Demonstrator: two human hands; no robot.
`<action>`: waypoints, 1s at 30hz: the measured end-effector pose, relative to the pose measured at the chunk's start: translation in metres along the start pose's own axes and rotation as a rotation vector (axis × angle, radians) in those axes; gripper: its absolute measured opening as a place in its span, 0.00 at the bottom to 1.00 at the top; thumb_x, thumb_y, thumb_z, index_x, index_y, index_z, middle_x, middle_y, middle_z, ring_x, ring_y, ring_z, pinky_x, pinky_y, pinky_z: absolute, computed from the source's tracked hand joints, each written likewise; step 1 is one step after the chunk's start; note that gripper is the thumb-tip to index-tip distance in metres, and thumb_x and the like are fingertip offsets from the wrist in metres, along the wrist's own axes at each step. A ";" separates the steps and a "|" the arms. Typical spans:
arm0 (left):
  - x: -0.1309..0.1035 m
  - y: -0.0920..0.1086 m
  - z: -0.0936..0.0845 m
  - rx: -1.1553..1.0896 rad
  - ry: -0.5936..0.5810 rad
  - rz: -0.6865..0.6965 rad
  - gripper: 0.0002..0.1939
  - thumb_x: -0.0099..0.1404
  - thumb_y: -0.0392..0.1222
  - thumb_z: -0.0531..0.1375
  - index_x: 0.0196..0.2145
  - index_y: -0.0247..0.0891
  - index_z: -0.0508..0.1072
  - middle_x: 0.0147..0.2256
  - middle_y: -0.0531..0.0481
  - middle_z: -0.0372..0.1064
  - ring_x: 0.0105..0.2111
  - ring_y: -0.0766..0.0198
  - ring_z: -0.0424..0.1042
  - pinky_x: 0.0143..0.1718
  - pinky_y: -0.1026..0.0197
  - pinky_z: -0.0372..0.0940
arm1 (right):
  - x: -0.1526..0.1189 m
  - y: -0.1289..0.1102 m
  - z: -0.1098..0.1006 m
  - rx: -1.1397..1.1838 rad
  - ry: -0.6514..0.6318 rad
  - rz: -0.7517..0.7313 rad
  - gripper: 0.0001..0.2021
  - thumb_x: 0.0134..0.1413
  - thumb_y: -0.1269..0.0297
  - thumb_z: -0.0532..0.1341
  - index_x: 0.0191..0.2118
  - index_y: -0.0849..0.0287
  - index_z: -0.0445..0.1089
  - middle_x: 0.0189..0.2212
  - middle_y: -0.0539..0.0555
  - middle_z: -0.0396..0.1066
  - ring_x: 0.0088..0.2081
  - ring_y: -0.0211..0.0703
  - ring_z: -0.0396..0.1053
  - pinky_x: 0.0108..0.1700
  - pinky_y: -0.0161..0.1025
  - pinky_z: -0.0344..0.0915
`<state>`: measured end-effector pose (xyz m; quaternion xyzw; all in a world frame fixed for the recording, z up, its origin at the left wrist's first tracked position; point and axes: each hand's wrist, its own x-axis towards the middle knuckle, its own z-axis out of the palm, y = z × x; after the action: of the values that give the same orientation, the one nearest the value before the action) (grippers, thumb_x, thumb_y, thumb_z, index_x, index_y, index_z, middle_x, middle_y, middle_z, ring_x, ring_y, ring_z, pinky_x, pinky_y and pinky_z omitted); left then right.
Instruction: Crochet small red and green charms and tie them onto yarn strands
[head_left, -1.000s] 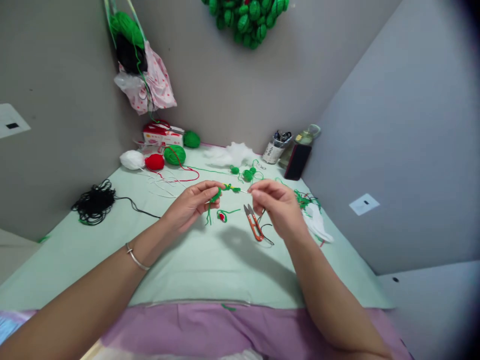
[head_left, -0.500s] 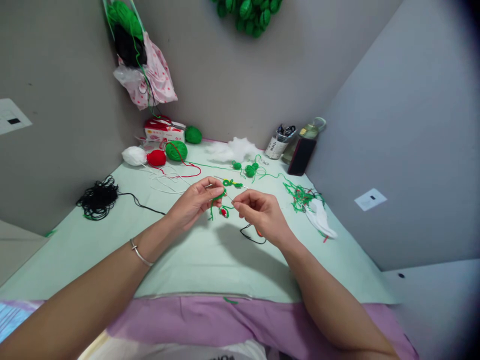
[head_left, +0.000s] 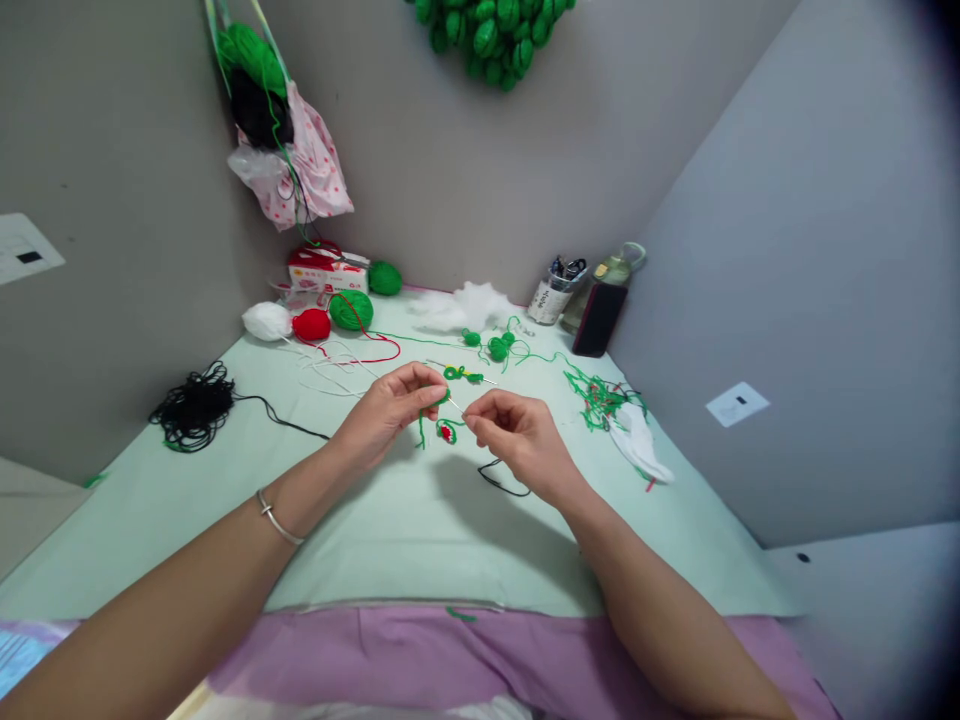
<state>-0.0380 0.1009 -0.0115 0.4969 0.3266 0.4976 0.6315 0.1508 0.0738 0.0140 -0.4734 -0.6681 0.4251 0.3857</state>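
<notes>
My left hand pinches a small green crocheted piece, mostly hidden by the fingers, with a green tail of yarn hanging below. Between finger and thumb my right hand grips a thin needle, its other end reaching the green piece. Just beneath, a small red, white and green crocheted piece shows near the tabletop. Beyond the hands lie green and yellow crocheted bits beside a slim metal tool. A loop of black yarn rests under my right hand.
Toward the back left stand white, red and green yarn balls. Black yarn is heaped at left. White stuffing, a pen cup and a phone are at the back; green scraps lie right.
The view has tilted slightly upward, so things sit a little lower. Both hands keep their grips, and the needle still spans the gap between them.
</notes>
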 end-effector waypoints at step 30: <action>0.000 -0.001 -0.004 0.010 -0.126 -0.062 0.11 0.60 0.45 0.66 0.39 0.39 0.79 0.37 0.48 0.73 0.34 0.64 0.70 0.41 0.59 0.64 | 0.009 0.012 -0.008 0.164 -0.071 -0.009 0.10 0.52 0.59 0.64 0.38 0.59 0.76 0.20 0.46 0.64 0.23 0.33 0.57 0.25 0.34 0.53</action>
<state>-0.0416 0.1025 -0.0133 0.5200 0.3039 0.4437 0.6636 0.1597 0.0867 0.0062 -0.4220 -0.6465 0.4931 0.4010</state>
